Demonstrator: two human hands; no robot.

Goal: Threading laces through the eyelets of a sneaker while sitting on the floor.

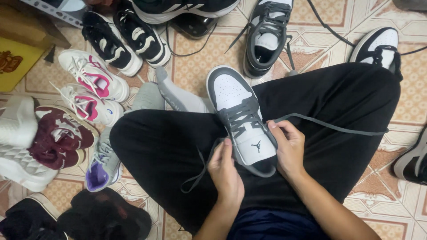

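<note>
A white and grey sneaker [235, 104] rests on my lap, toe pointing away, between my black-trousered legs. My left hand [226, 171] pinches one end of its grey lace [202, 166] beside the shoe's collar, and the loose end hangs down over my left thigh. My right hand [289, 149] grips the shoe's right side near the top eyelets and pinches the other lace end [338, 127], which runs out to the right across my thigh.
Many shoes lie on the patterned tile floor: white and pink sneakers [91, 75], black and white pairs [122, 38], a maroon pair [60, 138], a purple one [102, 169], a grey and white sneaker [267, 35], a black and white one [378, 46]. Cardboard box [26, 22] top left.
</note>
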